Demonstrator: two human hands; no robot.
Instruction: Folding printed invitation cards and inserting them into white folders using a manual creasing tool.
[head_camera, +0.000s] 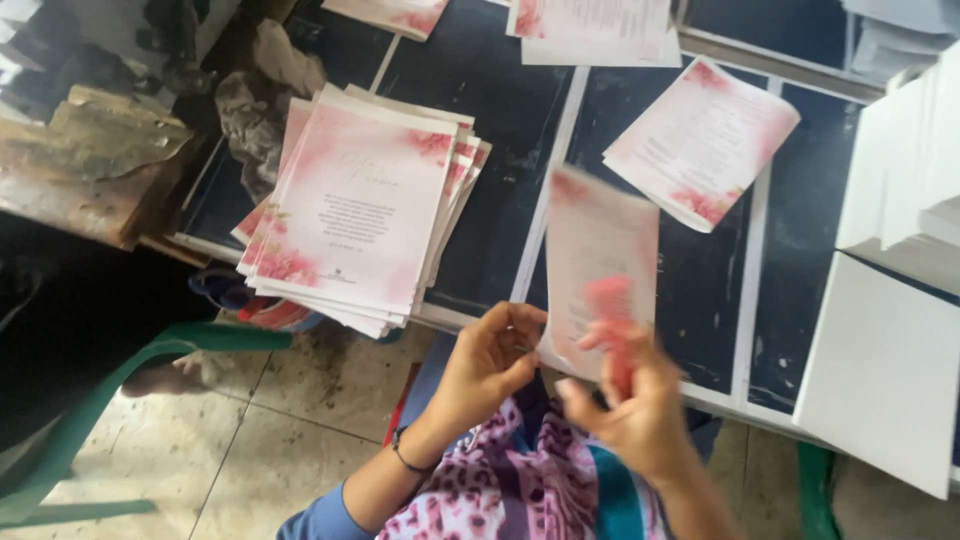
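— Gripping what, exactly?
— The left hand (490, 362) is pinching a blurred pink floral card (598, 270) at its lower corner, over the tabletop's (500, 120) near edge. The right hand (625, 400) is half curled against it; whether it is gripping, one cannot tell.
— And farther back?
— A card stack (365, 210) is lying at the left edge, a loose card (700, 140) toward the far side.

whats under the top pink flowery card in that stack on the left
More of the same cards, fanned so only their right and bottom edges show, resting on the dark table. Their printed faces are covered.
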